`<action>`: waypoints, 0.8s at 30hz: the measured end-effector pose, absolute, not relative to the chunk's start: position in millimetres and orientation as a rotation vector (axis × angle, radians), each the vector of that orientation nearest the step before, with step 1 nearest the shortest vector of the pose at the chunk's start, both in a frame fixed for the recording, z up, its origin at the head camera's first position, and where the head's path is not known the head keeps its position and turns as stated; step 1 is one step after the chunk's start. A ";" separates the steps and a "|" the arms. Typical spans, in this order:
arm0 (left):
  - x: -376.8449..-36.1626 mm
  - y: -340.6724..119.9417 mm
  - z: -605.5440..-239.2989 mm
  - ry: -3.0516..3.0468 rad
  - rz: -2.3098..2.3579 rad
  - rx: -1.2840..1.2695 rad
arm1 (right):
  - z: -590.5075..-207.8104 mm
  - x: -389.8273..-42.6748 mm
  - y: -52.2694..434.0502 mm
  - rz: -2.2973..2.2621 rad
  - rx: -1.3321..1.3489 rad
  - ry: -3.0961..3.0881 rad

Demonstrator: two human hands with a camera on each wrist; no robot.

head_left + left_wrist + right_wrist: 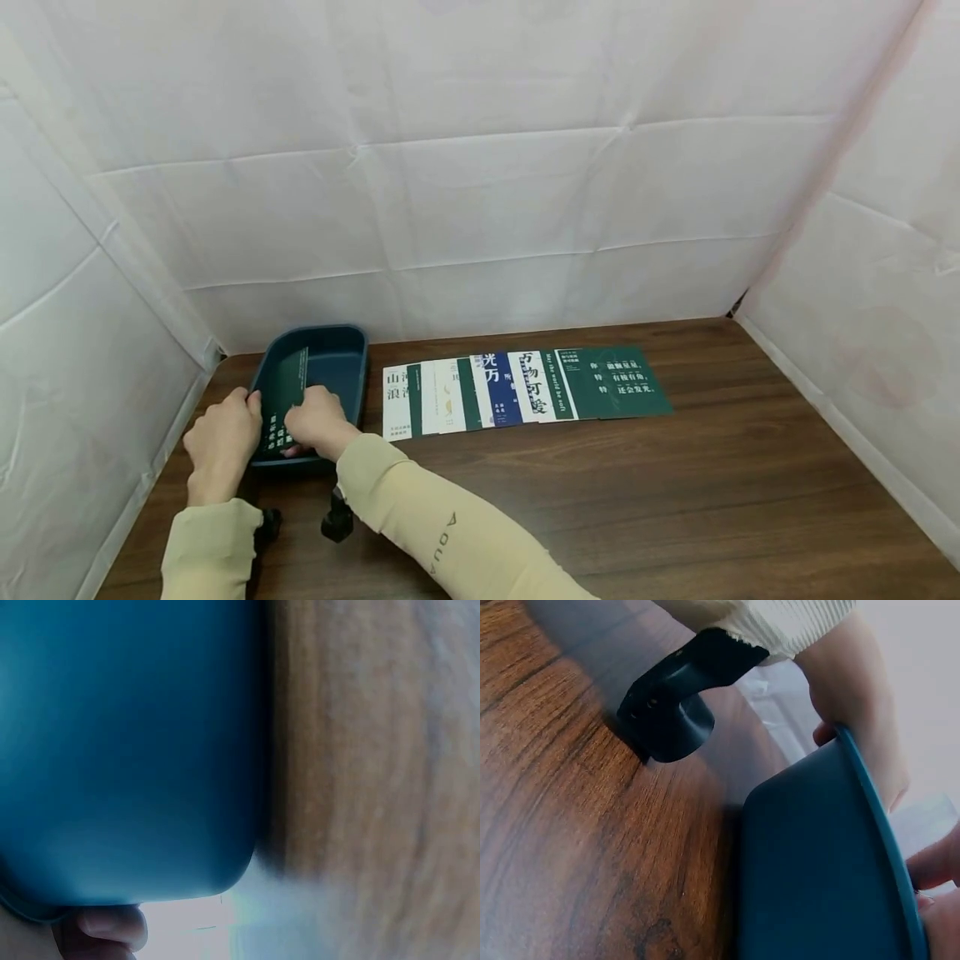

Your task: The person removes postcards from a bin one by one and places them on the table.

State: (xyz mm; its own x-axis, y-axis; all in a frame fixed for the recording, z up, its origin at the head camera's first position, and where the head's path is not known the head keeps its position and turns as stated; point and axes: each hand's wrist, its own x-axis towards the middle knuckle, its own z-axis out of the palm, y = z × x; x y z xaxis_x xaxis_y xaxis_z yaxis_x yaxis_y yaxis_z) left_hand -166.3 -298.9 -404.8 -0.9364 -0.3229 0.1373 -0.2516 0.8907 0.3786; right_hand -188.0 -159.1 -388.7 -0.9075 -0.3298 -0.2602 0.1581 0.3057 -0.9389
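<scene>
A dark blue plastic tray stands at the left end of the table, with a dark green card with white writing slanting inside it. My left hand grips the tray's left rim; the left wrist view shows its curled fingers outside the wall, under the lip. Reaching over the near right side, my right hand pinches the green card by its right edge, close to the near rim. In the right wrist view both hands are at the tray's rim, and the card is hidden.
An overlapping row of printed cards, white, green and blue, lies right of the tray and ends in a green card. White sheeting walls the wooden table at back and sides. A black wrist camera hangs below a sleeve.
</scene>
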 end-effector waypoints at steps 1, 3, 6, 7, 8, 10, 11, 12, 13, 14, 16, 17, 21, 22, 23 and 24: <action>-166.2 -299.0 -404.9 -2.861 -0.536 0.438 | -388.5 -187.7 -159.4 -1.639 -0.160 2.185; -165.9 -299.4 -404.8 -2.861 -0.538 0.434 | -386.7 -186.8 -160.0 -1.661 -0.156 2.201; -165.8 -298.9 -404.5 -2.864 -0.543 0.429 | -384.3 -186.9 -157.4 -1.689 -0.164 2.231; -166.0 -298.7 -404.4 -2.863 -0.543 0.426 | -383.4 -187.2 -155.4 -1.703 -0.168 2.237; -166.3 -298.4 -404.3 -2.861 -0.541 0.425 | -382.4 -187.7 -152.9 -1.718 -0.174 2.240; -166.9 -297.7 -404.2 -2.857 -0.539 0.425 | -380.4 -188.7 -146.8 -1.753 -0.192 2.239; -167.1 -297.3 -404.1 -2.857 -0.538 0.425 | -379.7 -189.6 -143.0 -1.769 -0.203 2.241; -167.5 -296.8 -404.2 -2.853 -0.538 0.425 | -378.7 -190.5 -138.8 -1.792 -0.212 2.239; -167.9 -296.4 -404.4 -2.852 -0.536 0.427 | -378.0 -191.4 -134.4 -1.807 -0.218 2.244; -168.1 -295.9 -404.5 -2.853 -0.536 0.432 | -377.2 -192.4 -129.6 -1.816 -0.223 2.252; -168.3 -295.6 -404.6 -2.858 -0.535 0.434 | -376.6 -195.6 -119.5 -1.832 -0.225 2.276; -168.4 -295.5 -404.6 -2.859 -0.536 0.432 | -376.1 -197.2 -114.1 -1.838 -0.222 2.289; -167.3 -296.7 -404.3 -2.862 -0.542 0.401 | -375.6 -204.5 -88.1 -1.884 -0.193 2.296; -167.0 -297.4 -404.1 -2.862 -0.544 0.392 | -375.6 -206.1 -80.5 -1.907 -0.186 2.282; -166.6 -298.0 -404.0 -2.862 -0.548 0.384 | -375.7 -207.8 -72.7 -1.930 -0.183 2.261; -166.0 -298.6 -403.9 -2.864 -0.550 0.380 | -376.0 -209.1 -64.5 -1.946 -0.177 2.252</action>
